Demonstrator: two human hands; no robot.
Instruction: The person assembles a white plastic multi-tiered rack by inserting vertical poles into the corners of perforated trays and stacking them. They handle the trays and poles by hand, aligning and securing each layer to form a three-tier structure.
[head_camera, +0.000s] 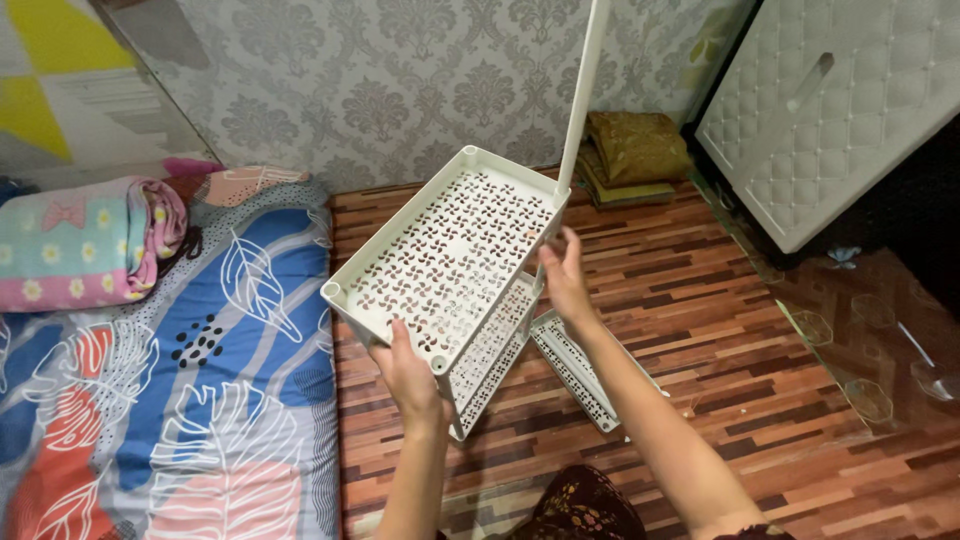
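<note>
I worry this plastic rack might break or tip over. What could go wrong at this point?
The long white pole stands in only one corner of the white perforated plastic tray, so it may lean or pop out. The left hand and right hand hold the tilted tray by its edges, so it could slip. The loose white shelf on the wood-pattern floor could get stepped on.

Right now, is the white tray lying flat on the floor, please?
No, both hands, left and right, hold the white tray tilted above the floor.

- We have one view, from our head, looking steeply down over our arms.
- It sits close above the wooden floor (720, 330), facing the papered wall (400, 90).
</note>
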